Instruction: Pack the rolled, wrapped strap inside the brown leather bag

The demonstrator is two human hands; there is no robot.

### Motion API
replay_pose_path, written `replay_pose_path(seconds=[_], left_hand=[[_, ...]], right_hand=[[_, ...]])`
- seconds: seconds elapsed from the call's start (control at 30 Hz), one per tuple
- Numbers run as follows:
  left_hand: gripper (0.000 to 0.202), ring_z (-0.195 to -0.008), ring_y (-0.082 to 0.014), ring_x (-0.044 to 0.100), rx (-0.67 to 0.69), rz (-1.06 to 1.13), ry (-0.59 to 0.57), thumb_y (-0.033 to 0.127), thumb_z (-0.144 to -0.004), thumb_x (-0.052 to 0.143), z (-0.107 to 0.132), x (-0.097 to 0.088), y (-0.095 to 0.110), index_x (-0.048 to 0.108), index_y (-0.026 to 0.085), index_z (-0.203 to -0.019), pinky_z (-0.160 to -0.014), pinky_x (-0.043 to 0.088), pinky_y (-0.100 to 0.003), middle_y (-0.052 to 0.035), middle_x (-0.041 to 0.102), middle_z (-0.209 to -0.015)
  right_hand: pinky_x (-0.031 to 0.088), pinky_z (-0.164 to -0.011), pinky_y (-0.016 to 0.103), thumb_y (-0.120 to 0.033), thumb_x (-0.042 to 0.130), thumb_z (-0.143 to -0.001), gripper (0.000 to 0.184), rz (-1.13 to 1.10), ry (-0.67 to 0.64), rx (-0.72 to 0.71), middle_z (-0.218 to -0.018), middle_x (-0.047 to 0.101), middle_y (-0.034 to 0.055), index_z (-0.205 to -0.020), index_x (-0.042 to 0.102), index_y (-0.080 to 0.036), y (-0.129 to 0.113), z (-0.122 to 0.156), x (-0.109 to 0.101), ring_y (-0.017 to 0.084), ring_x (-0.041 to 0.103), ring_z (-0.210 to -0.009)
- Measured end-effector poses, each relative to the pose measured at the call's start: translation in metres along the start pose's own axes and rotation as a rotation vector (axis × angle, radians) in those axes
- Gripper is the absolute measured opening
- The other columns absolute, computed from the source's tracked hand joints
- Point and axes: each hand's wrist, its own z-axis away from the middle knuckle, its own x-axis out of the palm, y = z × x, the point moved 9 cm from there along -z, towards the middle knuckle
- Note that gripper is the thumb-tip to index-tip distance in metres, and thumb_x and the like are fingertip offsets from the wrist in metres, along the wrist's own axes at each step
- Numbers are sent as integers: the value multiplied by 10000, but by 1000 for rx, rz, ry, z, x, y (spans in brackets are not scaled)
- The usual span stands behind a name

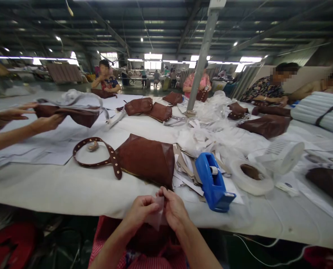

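My left hand [140, 213] and my right hand [174, 209] meet at the near edge of the white table [71, 186]. Together they pinch a small, thin translucent piece [158, 215], fingertips touching over it. Just beyond them lies a brown leather bag [146, 158] with a studded strap [99, 155] looped to its left. A blue tape dispenser [212, 181] stands to the right of my right hand. In my lap, under the hands, a dark brown item shows partly.
A roll of white tape [252, 177], a small white fan [285, 155], cardboard pieces and crumpled plastic lie right of the bag. Another person's hands [43, 121] hold a brown bag at the left. More brown bags and seated workers line the far side; a metal pole [201, 59] rises mid-table.
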Motion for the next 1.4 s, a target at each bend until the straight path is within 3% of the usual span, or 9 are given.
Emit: replay_pose_path(seconds=[0.1,0.27,0.57,0.9,1.1,1.4], left_hand=[[353,-557,-98,408,-6,-20,57,460,-593,714,6,-15,0,582,132,-596,-567,284,-237,30,521,-544],[259,-526,-88,412,16,-41,169,342,-538,722,9,-34,-3,556,143,-545,-544,298,-228,38,521,-514],[209,-453,-84,413,-80,-78,145,292,-507,678,9,-23,-15,511,168,-522,-471,283,-209,44,516,-461],[270,-445,-84,433,-168,33,27,330,-522,725,16,-2,-21,522,151,-525,-480,271,-218,16,567,-477],[304,-450,-83,435,-167,29,30,345,-513,752,18,-3,-25,523,148,-541,-479,260,-216,16,575,-492],[276,-458,-84,446,-200,34,56,304,-516,746,23,-8,-34,521,152,-566,-469,270,-207,28,577,-502]], right_hand=[[528,-537,232,-243,872,-536,294,39,-42,60,-701,728,35,-736,680,-145,0,3,1,135,641,-587],[583,-685,235,-133,894,-492,357,3,-111,138,-880,759,84,-781,686,-122,-7,8,-1,156,704,-759],[588,-679,237,-152,858,-595,271,-14,-121,127,-894,756,55,-798,679,-142,-9,10,-2,149,710,-777],[556,-695,237,-268,911,-507,400,12,-149,76,-753,719,7,-783,643,-162,-6,7,-1,114,664,-666],[547,-788,269,-194,895,-514,410,18,-167,72,-813,720,25,-829,636,-150,-7,9,0,135,680,-751],[548,-743,251,-229,894,-516,426,79,-171,27,-797,711,15,-847,636,-154,-7,8,-5,136,681,-729]])
